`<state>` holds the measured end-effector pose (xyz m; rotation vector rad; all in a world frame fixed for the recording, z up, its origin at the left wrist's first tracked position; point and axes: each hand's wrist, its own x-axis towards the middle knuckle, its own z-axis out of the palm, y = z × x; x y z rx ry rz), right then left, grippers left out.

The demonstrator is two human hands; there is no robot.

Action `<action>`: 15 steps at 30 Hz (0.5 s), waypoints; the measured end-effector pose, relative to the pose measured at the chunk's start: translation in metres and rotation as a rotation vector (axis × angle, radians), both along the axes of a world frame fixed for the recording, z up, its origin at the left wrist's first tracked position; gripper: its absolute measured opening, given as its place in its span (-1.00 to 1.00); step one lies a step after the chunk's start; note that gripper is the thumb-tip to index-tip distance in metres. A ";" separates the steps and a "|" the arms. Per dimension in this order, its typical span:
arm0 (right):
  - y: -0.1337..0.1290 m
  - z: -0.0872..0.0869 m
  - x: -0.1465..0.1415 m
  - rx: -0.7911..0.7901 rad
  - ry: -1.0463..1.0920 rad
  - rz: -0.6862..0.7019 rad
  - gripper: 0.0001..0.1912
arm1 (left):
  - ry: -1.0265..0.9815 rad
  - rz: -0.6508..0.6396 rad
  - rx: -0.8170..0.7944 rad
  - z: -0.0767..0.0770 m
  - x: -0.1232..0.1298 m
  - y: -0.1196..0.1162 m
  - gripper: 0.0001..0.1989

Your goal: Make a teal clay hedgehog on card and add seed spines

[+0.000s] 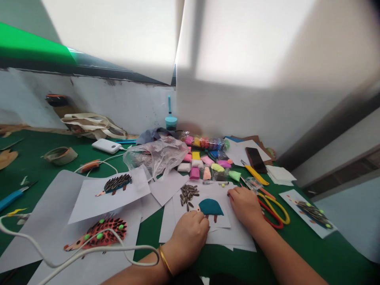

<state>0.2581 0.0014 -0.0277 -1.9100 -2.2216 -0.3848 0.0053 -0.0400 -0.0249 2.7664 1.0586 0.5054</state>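
Note:
A blue clay hedgehog body point(211, 207) with brown legs lies on a white sheet at the lower centre. Over its pale head end rests my left hand point(192, 233), fingers curled together; what they hold, if anything, is hidden. My right hand point(244, 205) lies at the right side of the papers, its fingers bent down near a small dark thing too small to name. A loose heap of striped sunflower seeds point(189, 194) sits just left of the blue body. Above the sheet are a clear pen point(215, 183) and a tiny yellow-green ball point(223, 185).
Coloured clay packets point(195, 173) and a plastic bag point(160, 156) stand behind the papers. To the right are scissors point(276, 208), a yellow cutter point(255, 174), a phone point(255, 159) and a seed hedgehog card point(308, 211). A white cable point(97, 250) crosses more hedgehog pictures point(101, 233) at left.

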 end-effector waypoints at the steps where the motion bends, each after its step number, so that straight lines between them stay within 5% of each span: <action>1: -0.001 0.002 -0.001 0.011 0.039 0.000 -0.81 | -0.045 0.026 -0.031 0.002 0.001 0.000 -0.93; 5: -0.018 0.011 -0.020 -0.033 0.438 0.182 -0.78 | -0.328 0.132 -0.261 0.016 0.003 0.000 -0.92; 8: -0.040 0.012 -0.045 -0.267 0.833 0.411 -0.75 | -0.537 0.206 -0.477 0.022 0.005 0.002 -0.89; 15: -0.057 0.006 -0.072 -0.348 1.166 0.263 -0.81 | -0.573 0.238 -0.604 0.025 0.003 0.009 -0.86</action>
